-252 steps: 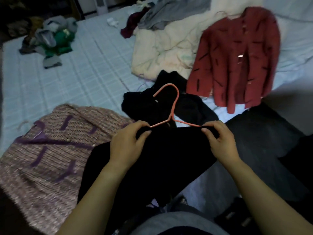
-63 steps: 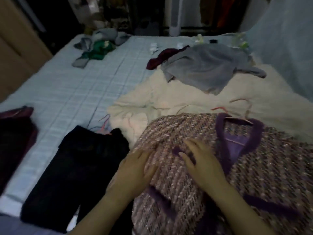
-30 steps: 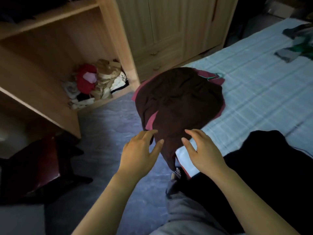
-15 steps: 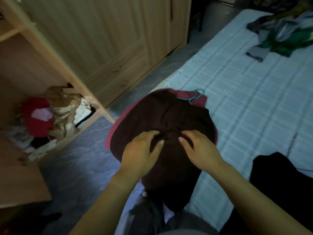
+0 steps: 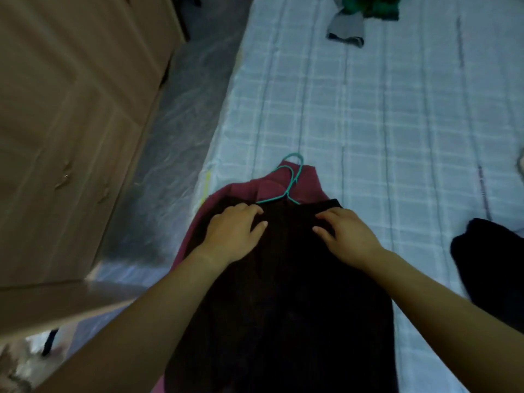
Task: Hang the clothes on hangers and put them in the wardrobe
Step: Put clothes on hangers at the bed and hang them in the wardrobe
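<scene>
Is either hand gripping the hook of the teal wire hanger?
No: the left hand and right hand rest on the dark brown garment, below the teal wire hanger, whose hook lies free.

Dark brown garment [image 5: 286, 293] over maroon cloth [image 5: 283, 184], teal hanger [image 5: 289, 185], pale blue checked bedsheet [image 5: 382, 114], light wood wardrobe [image 5: 71, 109]

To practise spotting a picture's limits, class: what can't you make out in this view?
Hanger: head view, its arm ends are hidden under the dark garment.
Clothes pile: cut off by the top edge.
Black garment: cut off by the right edge.
Left hand and right hand: whether they grip the cloth is too dark to tell.
</scene>
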Tool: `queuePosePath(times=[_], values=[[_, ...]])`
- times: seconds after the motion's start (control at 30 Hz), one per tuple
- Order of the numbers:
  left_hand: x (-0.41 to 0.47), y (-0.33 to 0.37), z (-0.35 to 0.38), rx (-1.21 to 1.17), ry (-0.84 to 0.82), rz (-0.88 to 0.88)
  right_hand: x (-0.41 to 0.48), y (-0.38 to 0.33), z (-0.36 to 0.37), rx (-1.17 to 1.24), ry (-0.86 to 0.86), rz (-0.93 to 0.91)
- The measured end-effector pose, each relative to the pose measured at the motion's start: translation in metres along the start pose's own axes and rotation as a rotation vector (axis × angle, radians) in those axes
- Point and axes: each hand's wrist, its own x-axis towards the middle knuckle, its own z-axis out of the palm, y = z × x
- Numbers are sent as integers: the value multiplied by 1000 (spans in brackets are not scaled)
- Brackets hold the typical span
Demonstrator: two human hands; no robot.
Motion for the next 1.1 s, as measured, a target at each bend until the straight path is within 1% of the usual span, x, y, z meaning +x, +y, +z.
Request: queuePosePath(times=[0.17, 0.27, 0.33, 0.4, 0.53, 0.6, 0.67, 0.73, 0.83, 0.97, 1.1], values=[[101, -38, 36, 84, -37, 68, 82, 17, 50, -70, 35, 83], [124, -49, 68, 163, -169, 25, 96, 31, 74, -110, -57, 197], [124, -53, 87, 218, -206, 18, 95, 36, 84, -173, -93, 220], [121, -54, 93, 180, -137, 43, 90, 37, 85, -197, -69, 213], [103, -50, 78, -17, 46, 131, 67, 36, 72, -93, 65, 160], [86, -40, 62, -82, 94, 179, 48, 34, 61, -46, 147, 117], [65, -25, 48, -71, 150, 218, 24, 31, 49, 4, 209, 76], [39, -8, 37, -55, 214, 258, -2, 28, 36, 93, 219, 31], [-7, 22, 27, -65, 263, 289, -54, 22, 20, 231, 252, 19], [-90, 79, 14, -62, 374, 353, -149, 9, -1, 295, 421, 7], [-185, 150, 11, -32, 478, 439, -271, 5, -17, 255, 634, 1]])
